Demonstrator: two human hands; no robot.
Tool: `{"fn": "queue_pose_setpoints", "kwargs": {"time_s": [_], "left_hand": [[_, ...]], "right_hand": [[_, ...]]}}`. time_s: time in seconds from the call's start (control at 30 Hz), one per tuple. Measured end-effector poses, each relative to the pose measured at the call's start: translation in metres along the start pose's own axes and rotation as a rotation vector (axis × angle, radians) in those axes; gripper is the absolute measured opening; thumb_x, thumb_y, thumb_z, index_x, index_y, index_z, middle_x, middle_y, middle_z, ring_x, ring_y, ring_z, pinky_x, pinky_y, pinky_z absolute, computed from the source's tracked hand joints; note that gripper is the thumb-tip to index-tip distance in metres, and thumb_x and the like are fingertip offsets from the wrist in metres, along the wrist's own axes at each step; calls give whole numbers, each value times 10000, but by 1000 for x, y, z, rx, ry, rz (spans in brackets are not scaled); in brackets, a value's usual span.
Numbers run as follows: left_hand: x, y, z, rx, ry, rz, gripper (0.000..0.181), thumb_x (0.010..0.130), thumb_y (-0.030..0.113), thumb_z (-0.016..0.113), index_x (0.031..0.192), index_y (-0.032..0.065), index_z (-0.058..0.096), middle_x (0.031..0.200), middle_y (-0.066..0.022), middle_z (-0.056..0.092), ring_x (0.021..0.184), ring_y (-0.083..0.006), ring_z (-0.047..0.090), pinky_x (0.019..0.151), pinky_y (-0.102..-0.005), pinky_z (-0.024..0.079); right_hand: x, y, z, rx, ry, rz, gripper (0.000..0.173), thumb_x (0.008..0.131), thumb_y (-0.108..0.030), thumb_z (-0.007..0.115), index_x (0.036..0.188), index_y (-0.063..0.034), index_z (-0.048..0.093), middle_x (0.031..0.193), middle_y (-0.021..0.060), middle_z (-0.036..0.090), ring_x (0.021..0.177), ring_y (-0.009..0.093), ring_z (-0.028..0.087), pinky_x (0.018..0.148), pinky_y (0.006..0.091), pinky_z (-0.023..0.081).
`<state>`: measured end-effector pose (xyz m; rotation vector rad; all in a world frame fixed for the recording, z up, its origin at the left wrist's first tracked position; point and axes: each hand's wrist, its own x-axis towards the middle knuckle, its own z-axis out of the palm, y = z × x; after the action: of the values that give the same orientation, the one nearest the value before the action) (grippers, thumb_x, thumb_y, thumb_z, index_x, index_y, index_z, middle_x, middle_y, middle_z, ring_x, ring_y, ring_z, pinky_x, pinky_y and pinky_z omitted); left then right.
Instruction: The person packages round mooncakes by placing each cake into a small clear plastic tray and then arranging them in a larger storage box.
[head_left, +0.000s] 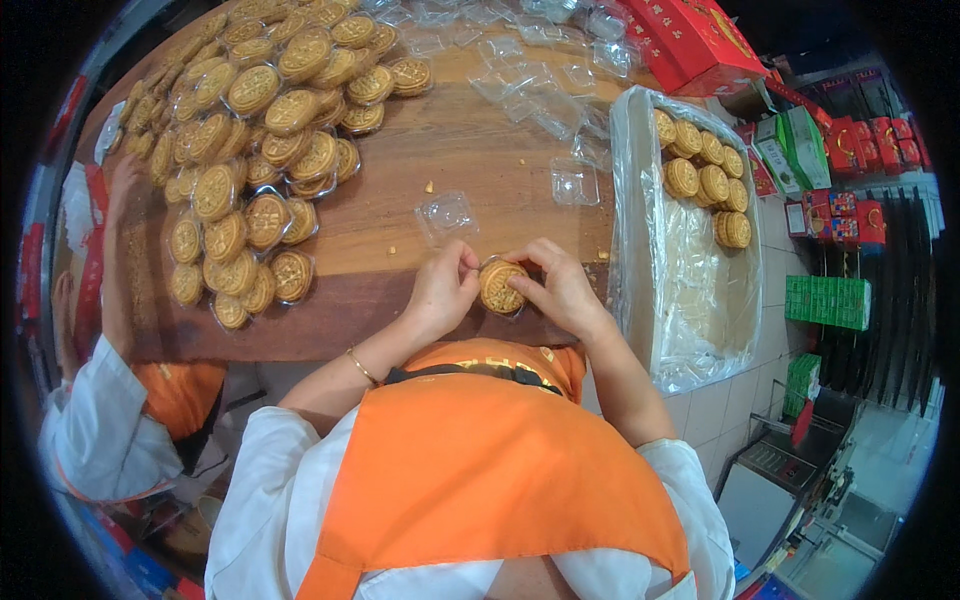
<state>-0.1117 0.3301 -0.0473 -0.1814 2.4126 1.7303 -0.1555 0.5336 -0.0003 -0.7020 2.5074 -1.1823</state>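
Note:
Close to the table's near edge, my right hand (562, 289) grips a round molded pastry (501, 287), thumb on its top and fingers at its far side. Clear plastic shows around the pastry's rim. My left hand (444, 289) is at the pastry's left, thumb and forefinger pinched together at the edge of the plastic; whether they hold some of it is hard to tell. Just beyond my hands lies a clear plastic tray (448, 217). A large heap of similar pastries (255, 90), many in clear plastic, covers the table's left side.
A plastic-lined box (634, 225) with stacked pastries (712, 180) stands at the right. Loose clear trays (532, 90) and a red printed box (694, 45) lie at the far side. Crumbs dot the wooden table (360, 247). A co-worker's arm (118, 262) reaches toward the heap at left.

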Motion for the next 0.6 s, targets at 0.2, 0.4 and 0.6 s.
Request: {"fn": "queue_pose_setpoints", "kwargs": {"time_s": [0.2,0.4,0.6], "left_hand": [[-1,-13,3,-25,27,116,129,893,68,634,983,12,560,787,-158,644,724,-333,650,674,-405,518],[-6,11,-6,17,-116,11,194,929,139,679,1005,-7,576,779,-29,588,693,-79,539,625,-248,472],[-4,2,-6,3,-107,-6,265,899,181,740,1002,-9,588,769,1,566,669,-58,505,603,-237,459]], "right_hand": [[7,6,-4,155,-123,67,263,867,-98,739,1111,-36,664,969,108,636,949,230,639,838,333,524],[14,9,-5,137,-207,155,334,846,-105,745,1135,11,624,993,134,636,911,250,639,833,345,529],[-3,-9,8,-21,-139,115,581,793,-188,787,1278,-1,527,1185,204,553,1121,364,553,976,440,474]]}}
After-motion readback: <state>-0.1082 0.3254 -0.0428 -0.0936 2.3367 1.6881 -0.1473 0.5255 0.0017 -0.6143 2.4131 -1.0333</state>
